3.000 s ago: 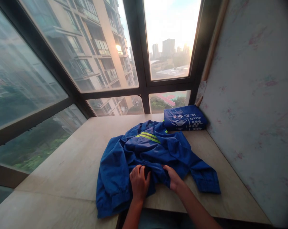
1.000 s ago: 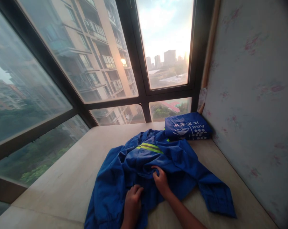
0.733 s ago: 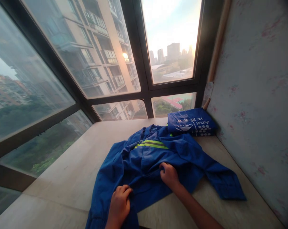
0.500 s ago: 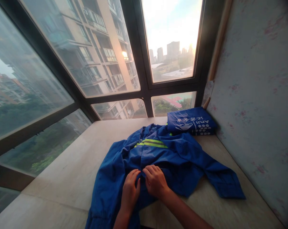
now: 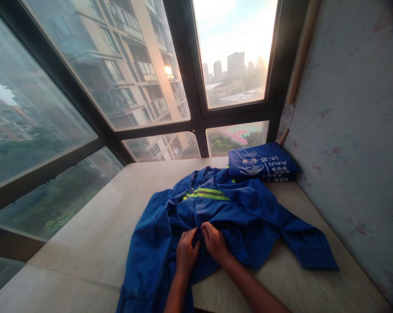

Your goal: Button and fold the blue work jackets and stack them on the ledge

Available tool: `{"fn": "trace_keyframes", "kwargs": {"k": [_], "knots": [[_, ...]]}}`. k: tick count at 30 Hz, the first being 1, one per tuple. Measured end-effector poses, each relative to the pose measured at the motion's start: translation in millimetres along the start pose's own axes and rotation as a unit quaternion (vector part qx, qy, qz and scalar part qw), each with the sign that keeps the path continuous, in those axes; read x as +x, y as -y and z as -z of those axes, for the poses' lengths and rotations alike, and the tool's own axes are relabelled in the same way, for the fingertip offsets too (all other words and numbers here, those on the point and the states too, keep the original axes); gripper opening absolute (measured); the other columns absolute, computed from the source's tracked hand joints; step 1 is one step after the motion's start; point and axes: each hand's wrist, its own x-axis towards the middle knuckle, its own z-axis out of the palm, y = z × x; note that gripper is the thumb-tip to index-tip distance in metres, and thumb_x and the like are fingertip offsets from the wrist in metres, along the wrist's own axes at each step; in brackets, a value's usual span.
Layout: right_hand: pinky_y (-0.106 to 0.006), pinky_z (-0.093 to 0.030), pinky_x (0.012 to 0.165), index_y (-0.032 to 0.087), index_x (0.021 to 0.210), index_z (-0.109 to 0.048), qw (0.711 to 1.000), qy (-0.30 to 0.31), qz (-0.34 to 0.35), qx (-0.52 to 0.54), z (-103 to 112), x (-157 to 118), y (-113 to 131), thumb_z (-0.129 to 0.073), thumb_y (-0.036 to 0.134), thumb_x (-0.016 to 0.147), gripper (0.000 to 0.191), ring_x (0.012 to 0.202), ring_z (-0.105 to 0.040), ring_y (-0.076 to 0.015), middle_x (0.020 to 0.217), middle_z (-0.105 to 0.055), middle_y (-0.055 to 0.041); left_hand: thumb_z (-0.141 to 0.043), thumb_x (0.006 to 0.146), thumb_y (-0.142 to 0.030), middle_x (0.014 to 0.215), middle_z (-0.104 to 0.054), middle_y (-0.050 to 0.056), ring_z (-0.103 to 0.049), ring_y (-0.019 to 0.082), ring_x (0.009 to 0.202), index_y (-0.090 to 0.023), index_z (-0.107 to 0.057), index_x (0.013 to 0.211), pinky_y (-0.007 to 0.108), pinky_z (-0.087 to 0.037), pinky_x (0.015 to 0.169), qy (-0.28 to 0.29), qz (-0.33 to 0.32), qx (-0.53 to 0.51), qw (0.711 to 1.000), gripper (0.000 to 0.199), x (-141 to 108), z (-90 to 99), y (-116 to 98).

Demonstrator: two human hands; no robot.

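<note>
Bench [image 5: 82,248]: pale, under the window [image 5: 144,69]; its front edge is close below the hands, so a hard pull toward the body could let cloth slide over it.
Jacket [image 5: 216,213]: blue, spread on the bench with its collar toward the window and its hem toward the person, creased across the middle. If one hand tugs more than the other, the loose folds could bunch — and the front would likely sit crooked.
Sleeve by the left arm [image 5: 147,252]: runs past the bottom of the view, near the left arm [image 5: 176,291]; that arm could catch it and drag the jacket askew.
Package [image 5: 261,163]: flat, blue, white lettering, against the jacket's shoulder near the wall [image 5: 352,121]. I cannot tell whether it pins any cloth; if so, a tug could shift it or snag the jacket.
Sleeve by the right arm [image 5: 303,241]: stretched out sideways, well apart from the hands.
Left hand [image 5: 187,251]: half closed, fingers bent and touching the jacket's front, thumb a little apart.
Right hand [image 5: 215,243]: more tightly curled, fingertips at the same spot, just beside the left — whether either hand pinches cloth is hidden, so I cannot tell; a weak hold could slip.
</note>
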Motion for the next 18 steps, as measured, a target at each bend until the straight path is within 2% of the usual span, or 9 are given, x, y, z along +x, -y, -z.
{"fn": "trace_keyframes", "kwargs": {"k": [4, 8, 13, 18], "knots": [[-0.026, -0.05, 0.08, 0.02, 0.109, -0.06, 0.999, 0.014, 0.042, 0.028, 8.7, -3.4, 6.8, -0.047, 0.018, 0.091, 0.022, 0.09, -0.063, -0.0171, 0.1, -0.065, -0.0061, -0.051, 0.087, -0.026, 0.116, -0.069, 0.009, -0.063, 0.026, 0.108, -0.022, -0.067, 0.117, 0.045, -0.052, 0.095, -0.015, 0.019, -0.026, 0.999, 0.034, 2.3, 0.6, -3.1], [-0.032, -0.048, 0.091, 0.022, 0.119, -0.06, 0.994, 0.055, 0.093, -0.02, 11.5, -4.4, 12.7, -0.053, 0.007, 0.078, 0.044, 0.104, -0.058, -0.0214, 0.115, -0.062, -0.0081, -0.053, 0.088, -0.037, 0.111, -0.07, 0.011, -0.065, 0.028, 0.103, -0.017, -0.069, 0.109, 0.047, -0.053, 0.093, -0.081, 0.069, -0.04, 0.994, 0.033, 4.8, -0.5, -0.6], [-0.029, -0.049, 0.087, 0.024, 0.112, -0.066, 0.997, 0.055, 0.047, -0.027, 6.1, -1.4, 7.8, -0.051, 0.008, 0.086, 0.034, 0.097, -0.061, -0.019, 0.103, -0.067, -0.0051, -0.057, 0.086, -0.038, 0.109, -0.071, 0.01, -0.063, 0.029, 0.103, -0.019, -0.072, 0.1, 0.049, -0.052, 0.093, -0.084, 0.065, 0.006, 0.994, 0.028, 6.2, 0.1, -2.7], [-0.025, -0.048, 0.081, 0.024, 0.101, -0.07, 0.998, 0.051, 0.026, 0.011, 5.3, -1.6, 3.3, -0.053, 0.007, 0.084, 0.029, 0.092, -0.063, -0.0169, 0.097, -0.069, -0.0029, -0.062, 0.082, -0.033, 0.109, -0.071, 0.01, -0.063, 0.028, 0.106, -0.02, -0.073, 0.104, 0.048, -0.051, 0.096, -0.051, 0.043, -0.031, 0.997, 0.027, 5.5, 5.5, -2.3]]}}
